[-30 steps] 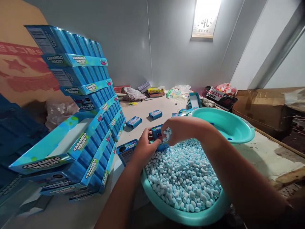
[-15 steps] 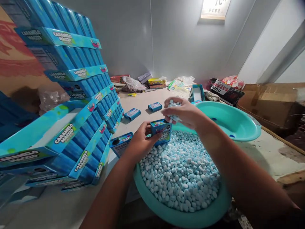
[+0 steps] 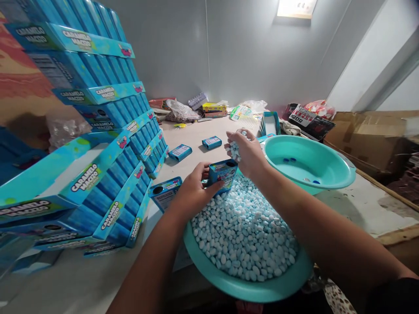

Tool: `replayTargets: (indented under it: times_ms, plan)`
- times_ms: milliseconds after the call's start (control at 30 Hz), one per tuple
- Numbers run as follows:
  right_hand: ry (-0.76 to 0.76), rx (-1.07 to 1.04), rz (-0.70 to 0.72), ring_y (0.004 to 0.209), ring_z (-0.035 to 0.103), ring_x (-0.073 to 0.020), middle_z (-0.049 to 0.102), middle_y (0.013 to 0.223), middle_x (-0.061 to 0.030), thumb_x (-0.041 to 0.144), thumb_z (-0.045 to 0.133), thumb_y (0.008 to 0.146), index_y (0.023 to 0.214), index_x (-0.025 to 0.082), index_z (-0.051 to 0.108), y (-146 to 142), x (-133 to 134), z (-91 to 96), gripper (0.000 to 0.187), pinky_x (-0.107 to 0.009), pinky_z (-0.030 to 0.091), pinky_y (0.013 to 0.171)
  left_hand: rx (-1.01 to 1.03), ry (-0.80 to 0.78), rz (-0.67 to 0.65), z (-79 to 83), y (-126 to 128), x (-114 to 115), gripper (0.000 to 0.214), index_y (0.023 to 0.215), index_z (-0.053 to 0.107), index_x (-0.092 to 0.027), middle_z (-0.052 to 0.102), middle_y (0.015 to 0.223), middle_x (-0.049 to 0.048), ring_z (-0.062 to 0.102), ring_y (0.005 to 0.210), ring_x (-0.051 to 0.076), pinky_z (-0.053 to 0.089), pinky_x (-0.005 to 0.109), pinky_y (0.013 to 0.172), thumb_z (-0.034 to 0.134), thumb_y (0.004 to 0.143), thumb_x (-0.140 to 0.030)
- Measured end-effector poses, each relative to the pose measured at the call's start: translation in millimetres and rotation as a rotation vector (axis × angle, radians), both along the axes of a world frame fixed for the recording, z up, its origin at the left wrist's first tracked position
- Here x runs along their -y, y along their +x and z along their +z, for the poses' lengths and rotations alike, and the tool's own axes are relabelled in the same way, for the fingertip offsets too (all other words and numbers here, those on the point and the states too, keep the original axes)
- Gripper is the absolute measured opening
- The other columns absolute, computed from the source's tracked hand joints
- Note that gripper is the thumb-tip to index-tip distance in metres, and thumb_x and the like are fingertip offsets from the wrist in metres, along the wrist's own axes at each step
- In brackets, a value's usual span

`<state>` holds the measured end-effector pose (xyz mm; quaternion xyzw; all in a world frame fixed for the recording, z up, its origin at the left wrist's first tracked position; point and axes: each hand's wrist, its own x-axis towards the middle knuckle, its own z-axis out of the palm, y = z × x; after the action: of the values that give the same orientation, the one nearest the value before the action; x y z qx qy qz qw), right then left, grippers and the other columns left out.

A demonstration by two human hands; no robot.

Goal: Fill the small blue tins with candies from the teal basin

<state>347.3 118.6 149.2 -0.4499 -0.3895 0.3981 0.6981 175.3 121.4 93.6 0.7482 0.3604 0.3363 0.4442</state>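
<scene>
My left hand [image 3: 196,187] is closed round a small blue candy box [image 3: 221,175], upright over the candies with a dark round hole in its top. Just above and right of that box, my right hand [image 3: 247,150] is curled round a handful of pale blue and white candies [image 3: 235,150]. Below both hands a turquoise basin [image 3: 242,293] is heaped with the same candies [image 3: 245,235]. Another blue box [image 3: 165,192] with a dark hole stands left of my left wrist. Two more boxes [image 3: 180,151] [image 3: 211,142] lie flat on the table.
A tall stack of blue display trays [image 3: 108,148] filled with boxes rises at the left. To the right sits a second turquoise basin [image 3: 307,161] with a few small dark blue pieces. Bags and packaging [image 3: 214,109] line the wall, and cardboard boxes [image 3: 376,135] stand at the right.
My right hand has turned over the box, its knuckles now more upward, still holding candies. The box in my left hand has tilted slightly. The whole view has shifted a little.
</scene>
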Motion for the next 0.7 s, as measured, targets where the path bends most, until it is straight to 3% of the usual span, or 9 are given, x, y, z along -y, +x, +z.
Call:
replayTargets:
  times_ms: [333, 700]
  plan:
    - [-0.001, -0.102, -0.034, 0.071, 0.06, -0.013, 0.054, 0.076, 0.0021, 0.045, 0.077, 0.062, 0.084, 0.025, 0.042, -2.0, -1.2, -1.6, 0.046, -0.025, 0.047, 0.059, -0.03, 0.073, -0.024, 1.8, -1.8, 1.9, 0.054, 0.128, 0.052, -0.026, 0.065, 0.122, 0.0106, 0.062, 0.116, 0.029, 0.055, 0.044, 0.092, 0.069, 0.082, -0.048]
    - [0.001, 0.001, -0.011, 0.08, 0.063, -0.0168, 0.06, 0.08, -0.0011, 0.051, 0.066, 0.067, 0.09, 0.025, 0.045, 2.4, 0.4, -2.0, 0.04, -0.028, 0.046, 0.063, 0.023, 0.049, -0.042, 0.5, -1.5, 0.6, 0.054, 0.128, 0.053, -0.025, 0.067, 0.12, 0.0097, 0.063, 0.115, 0.027, 0.054, 0.042, 0.093, 0.071, 0.081, -0.045]
